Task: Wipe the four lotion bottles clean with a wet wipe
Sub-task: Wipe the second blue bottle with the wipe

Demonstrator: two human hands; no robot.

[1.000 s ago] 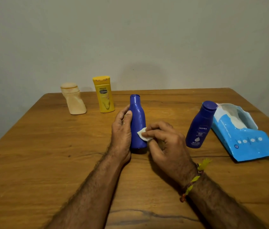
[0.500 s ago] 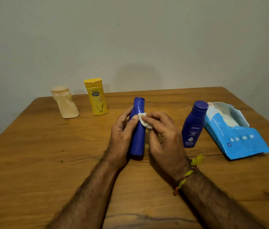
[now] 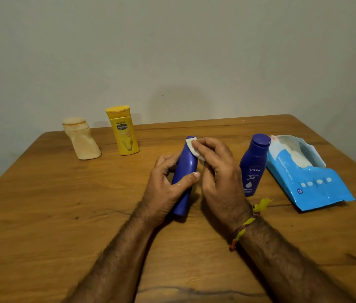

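A tall plain blue bottle (image 3: 184,171) leans back in the middle of the wooden table (image 3: 41,204), its base on the wood. My left hand (image 3: 166,189) wraps around its lower body, thumb across the front. My right hand (image 3: 214,171) pinches a small white wet wipe (image 3: 192,147) against the bottle's neck and cap. A second blue bottle (image 3: 253,165) with a white label stands upright just right of my right hand. A yellow bottle (image 3: 122,131) and a cream bottle (image 3: 80,142) stand at the back left.
An open blue pack of wipes (image 3: 310,178) lies flat at the right, close to the labelled blue bottle. The table's far edge meets a plain wall. A yellow thread band circles my right wrist.
The wipe has travelled up the tall blue bottle from its lower body to the neck. The bottle has tipped back from upright, and my left hand has shifted lower on it.
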